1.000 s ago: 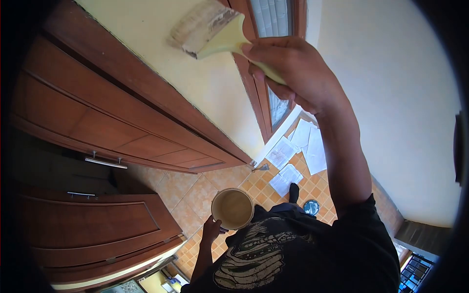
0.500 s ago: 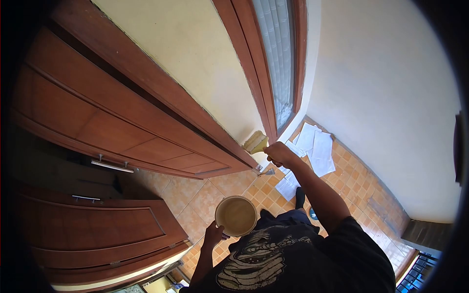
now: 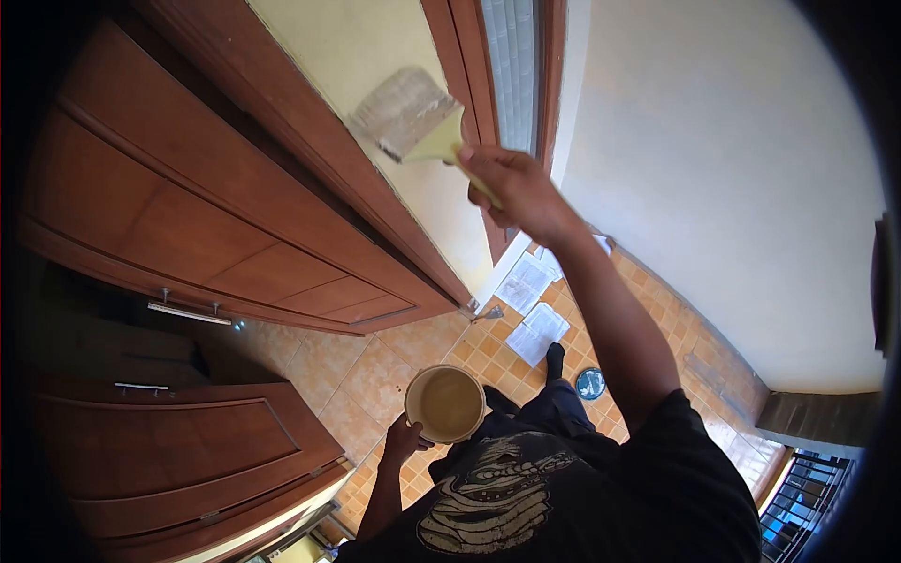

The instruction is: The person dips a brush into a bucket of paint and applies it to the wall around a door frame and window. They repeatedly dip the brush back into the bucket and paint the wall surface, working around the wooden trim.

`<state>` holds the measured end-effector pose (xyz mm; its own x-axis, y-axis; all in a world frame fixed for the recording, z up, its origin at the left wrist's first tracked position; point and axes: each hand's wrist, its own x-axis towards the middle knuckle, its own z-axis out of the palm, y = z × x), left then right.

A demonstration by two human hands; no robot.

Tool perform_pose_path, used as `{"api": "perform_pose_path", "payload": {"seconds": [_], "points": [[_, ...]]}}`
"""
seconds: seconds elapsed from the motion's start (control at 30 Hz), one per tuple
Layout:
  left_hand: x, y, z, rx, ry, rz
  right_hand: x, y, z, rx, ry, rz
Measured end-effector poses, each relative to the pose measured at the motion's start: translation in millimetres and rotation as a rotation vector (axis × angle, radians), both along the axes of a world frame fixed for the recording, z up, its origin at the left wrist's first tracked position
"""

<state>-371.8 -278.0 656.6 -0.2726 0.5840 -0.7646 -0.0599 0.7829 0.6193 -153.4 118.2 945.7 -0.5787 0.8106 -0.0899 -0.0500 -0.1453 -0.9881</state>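
My right hand (image 3: pixel 513 188) grips the pale handle of a wide paintbrush (image 3: pixel 410 118). Its bristles press on the cream wall strip (image 3: pixel 375 56) between the brown door frame (image 3: pixel 282 103) and the window frame (image 3: pixel 465 84). My left hand (image 3: pixel 404 441) holds a round paint tub (image 3: pixel 446 403) from below at waist height; the tub holds pale yellowish paint.
Brown wooden double doors (image 3: pixel 188 244) with metal handles (image 3: pixel 188 311) stand open at left. Sheets of paper (image 3: pixel 530 300) lie on the orange tiled floor (image 3: pixel 375 361) by the wall. A round lid (image 3: pixel 591 383) rests near my foot. A plain cream wall (image 3: pixel 732 188) fills the right.
My right hand rose from low near the floor back up the wall with the brush, after a downward stroke. The tub in my left hand stayed about where it was.
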Motion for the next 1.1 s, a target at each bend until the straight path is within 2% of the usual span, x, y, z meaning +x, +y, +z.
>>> {"api": "perform_pose_path", "payload": {"seconds": [0.07,0.13,0.27,0.4,0.47,0.53,0.63,0.77,0.87,0.9,1.03,1.1], "points": [[-0.6,-2.6,-0.2,-0.013,0.010,-0.021,-18.6,6.4,-84.0,0.018,-0.019,-0.004],[-2.9,-0.6,5.7,-0.030,0.038,-0.033,-22.8,3.3,-152.4,-0.106,-0.063,-0.026],[5.4,-1.1,18.5,-0.071,0.003,0.008,-4.5,0.3,-245.3,-0.254,-0.236,-0.056],[16.5,-3.8,25.2,-0.077,-0.055,0.065,-18.7,17.1,-248.5,-0.251,-0.361,0.004],[21.6,-0.5,28.0,-0.064,-0.067,0.095,-28.4,27.1,-197.9,-0.083,-0.503,0.052],[30.2,1.0,29.6,-0.061,-0.068,0.126,-24.3,31.1,-122.4,0.014,-0.515,0.052],[46.2,5.5,38.8,-0.050,-0.044,0.136,-1.0,27.8,-36.4,0.118,-0.391,0.054],[58.1,6.0,39.6,-0.044,-0.067,0.189,16.9,19.3,14.4,0.164,-0.230,0.011],[69.7,8.2,41.4,-0.077,-0.055,0.201,7.9,31.5,-23.3,0.110,-0.099,0.028],[72.2,10.8,44.1,-0.078,-0.051,0.199,1.8,33.4,-42.6,0.162,-0.099,0.036],[81.8,5.9,56.3,-0.086,-0.023,0.244,-31.6,31.6,-181.5,0.151,-0.083,-0.072],[88.2,4.6,67.2,-0.105,-0.013,0.269,-26.3,22.4,-237.3,0.075,-0.222,-0.092]]}}
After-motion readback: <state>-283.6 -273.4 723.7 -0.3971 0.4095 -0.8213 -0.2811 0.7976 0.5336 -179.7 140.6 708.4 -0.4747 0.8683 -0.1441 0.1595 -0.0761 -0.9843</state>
